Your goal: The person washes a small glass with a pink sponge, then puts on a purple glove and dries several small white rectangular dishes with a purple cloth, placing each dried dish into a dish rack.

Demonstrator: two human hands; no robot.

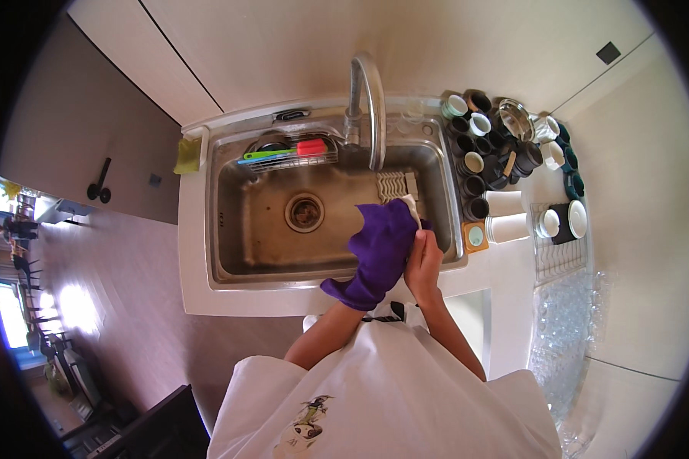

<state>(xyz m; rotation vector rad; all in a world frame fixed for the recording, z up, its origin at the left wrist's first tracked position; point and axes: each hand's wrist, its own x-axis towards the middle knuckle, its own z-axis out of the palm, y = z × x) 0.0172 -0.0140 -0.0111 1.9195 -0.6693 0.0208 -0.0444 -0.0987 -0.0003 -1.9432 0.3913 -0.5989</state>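
Observation:
A purple cloth hangs over the near right part of a stainless steel sink, draped over my left hand, which it hides along with the wrist. My right hand pinches the right side of the cloth between thumb and fingers, beside a small white object at the cloth's upper edge. Just beyond the cloth, a pale wavy rack lies in the sink. The curved metal faucet stands over the back edge.
A wire basket with a red-headed, green-handled brush hangs at the sink's back left. A green cloth lies at the left corner. On the right stand dark cups, white stacked cups, an orange coaster, a wire rack and many clear glasses.

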